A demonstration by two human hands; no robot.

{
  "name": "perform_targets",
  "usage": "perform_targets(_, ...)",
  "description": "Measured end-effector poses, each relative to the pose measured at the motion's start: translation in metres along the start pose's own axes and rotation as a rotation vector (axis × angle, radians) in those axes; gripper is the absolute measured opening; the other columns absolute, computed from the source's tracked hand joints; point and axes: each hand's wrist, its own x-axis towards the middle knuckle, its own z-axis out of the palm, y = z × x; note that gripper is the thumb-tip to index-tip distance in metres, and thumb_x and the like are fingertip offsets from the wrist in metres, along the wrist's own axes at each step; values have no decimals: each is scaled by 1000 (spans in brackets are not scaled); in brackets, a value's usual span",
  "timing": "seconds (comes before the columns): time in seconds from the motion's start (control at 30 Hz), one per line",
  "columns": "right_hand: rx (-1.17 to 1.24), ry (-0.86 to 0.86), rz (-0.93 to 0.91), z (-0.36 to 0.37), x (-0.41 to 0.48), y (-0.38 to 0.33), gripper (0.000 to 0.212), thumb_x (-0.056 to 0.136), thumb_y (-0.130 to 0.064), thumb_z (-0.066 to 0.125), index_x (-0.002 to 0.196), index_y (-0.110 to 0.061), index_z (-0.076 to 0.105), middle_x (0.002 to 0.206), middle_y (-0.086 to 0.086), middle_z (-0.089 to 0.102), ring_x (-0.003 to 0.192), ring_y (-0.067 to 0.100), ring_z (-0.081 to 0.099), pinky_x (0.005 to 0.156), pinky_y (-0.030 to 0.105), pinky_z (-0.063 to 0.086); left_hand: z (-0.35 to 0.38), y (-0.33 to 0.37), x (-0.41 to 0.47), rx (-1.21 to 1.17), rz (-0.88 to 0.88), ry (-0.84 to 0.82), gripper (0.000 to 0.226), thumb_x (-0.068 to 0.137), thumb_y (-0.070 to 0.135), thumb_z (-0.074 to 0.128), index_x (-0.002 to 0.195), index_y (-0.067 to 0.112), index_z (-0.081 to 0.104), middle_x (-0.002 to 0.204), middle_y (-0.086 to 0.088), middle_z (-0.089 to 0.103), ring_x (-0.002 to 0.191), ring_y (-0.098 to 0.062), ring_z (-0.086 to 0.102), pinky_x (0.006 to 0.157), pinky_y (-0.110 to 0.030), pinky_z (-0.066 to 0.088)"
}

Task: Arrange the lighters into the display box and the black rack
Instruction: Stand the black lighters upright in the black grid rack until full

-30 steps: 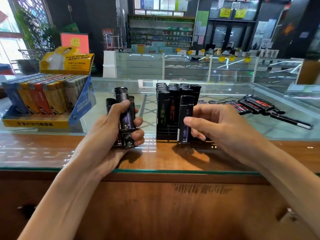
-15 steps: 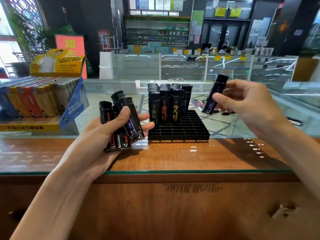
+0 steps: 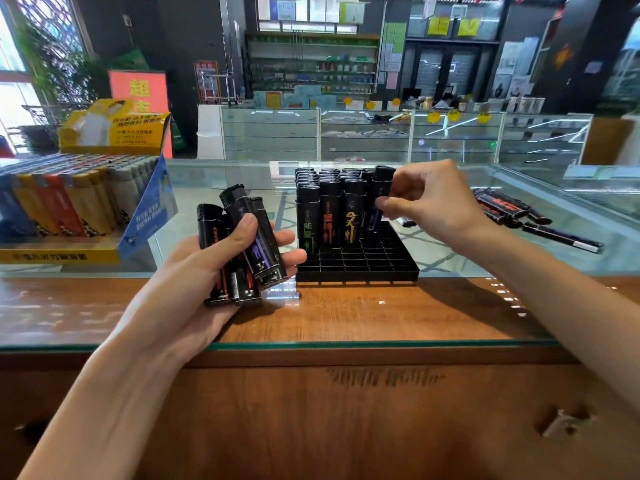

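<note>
Just past the counter's glass edge (image 3: 346, 345), the left hand (image 3: 194, 282) curls round a bundle of lighters (image 3: 242, 244). Beyond, the black rack (image 3: 356, 263) shows open front cells; the right hand (image 3: 433, 202) pinches one lighter (image 3: 380, 195) beside the filled rows. The display box (image 3: 69, 251) sits far left.

Front slots of the black rack (image 3: 356, 261) lie open from above and from the near edge of the desk (image 3: 346, 313). Standing lighters (image 3: 329, 206) wall off its back rows. The right hand (image 3: 433, 202), pinching one lighter (image 3: 381, 188), hangs over the right back corner. The left hand (image 3: 194, 271) and its lighter bundle (image 3: 249, 237) crowd the rack's left side.
</note>
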Motion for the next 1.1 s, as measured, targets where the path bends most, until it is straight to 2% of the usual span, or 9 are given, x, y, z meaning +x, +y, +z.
perform_targets(0.07, -2, -7, -14, 2, 1, 0, 11, 74, -14, 77, 77, -11, 67, 72, 5, 69, 64, 11, 66, 56, 11, 46, 0, 0, -1, 0, 1, -6, 40, 86, 26, 56, 114, -2, 57, 105, -17, 70, 95, -32, 69, 66, -43, 58)
perform_targets(0.13, 17, 23, -20, 4, 2, 0, 21, 71, -11, 79, 88, -3, 68, 77, 9, 70, 68, 15, 68, 61, 15, 53, 0, 1, -2, -1, -2, -9, 38, 86, 25, 56, 112, -2, 58, 104, -17, 70, 95, -31, 69, 65, -44, 58)
perform_targets(0.3, 46, 45, -46, 8, 0, -3, 26, 68, -6, 81, 88, 3, 67, 77, 12, 69, 66, 15, 68, 63, 20, 57, 2, 1, -2, -7, -8, 0, 37, 85, 26, 56, 109, -2, 59, 103, -17, 71, 94, -31, 69, 64, -42, 58)
perform_targets(0.5, 5, 20, 13, 11, 0, 2, 23, 69, -6, 81, 85, 4, 67, 74, 14, 70, 67, 21, 70, 70, 36, 59, 4, 2, -3, -18, -17, -19, 35, 85, 25, 56, 104, -3, 61, 103, -18, 71, 93, -32, 69, 63, -38, 58)
perform_targets(0.63, 5, 19, 54, 10, 2, 5, 21, 68, -11, 81, 80, -2, 67, 67, 5, 68, 59, 10, 69, 65, 27, 59, 5, 3, -5, -13, -20, -28, 39, 85, 25, 56, 109, -5, 58, 104, -17, 70, 93, -33, 69, 63, -39, 58)
perform_targets(0.73, 12, 33, 75, 12, 1, 7, 19, 68, -12, 81, 77, -7, 64, 67, 4, 69, 57, 8, 68, 61, 23, 58, 5, 3, -6, -9, -14, -24, 40, 84, 26, 56, 110, -5, 58, 104, -16, 71, 93, -33, 69, 64, -39, 58)
perform_targets(0.93, 44, 30, 97, 13, 0, 8, 18, 69, -12, 80, 74, -13, 63, 69, 5, 68, 63, 17, 69, 68, 36, 59, 6, 3, -7, 11, -15, -34, 37, 85, 25, 55, 108, -4, 59, 103, -16, 71, 92, -32, 69, 67, -40, 58)
perform_targets(1.1, 50, 97, 112, 3, -7, 3, 20, 73, -15, 79, 86, -7, 66, 76, 9, 69, 69, 23, 69, 70, 39, 59, 5, 2, -8, 80, -16, -92, 36, 85, 24, 56, 109, -2, 60, 103, -15, 71, 92, -32, 70, 65, -39, 58)
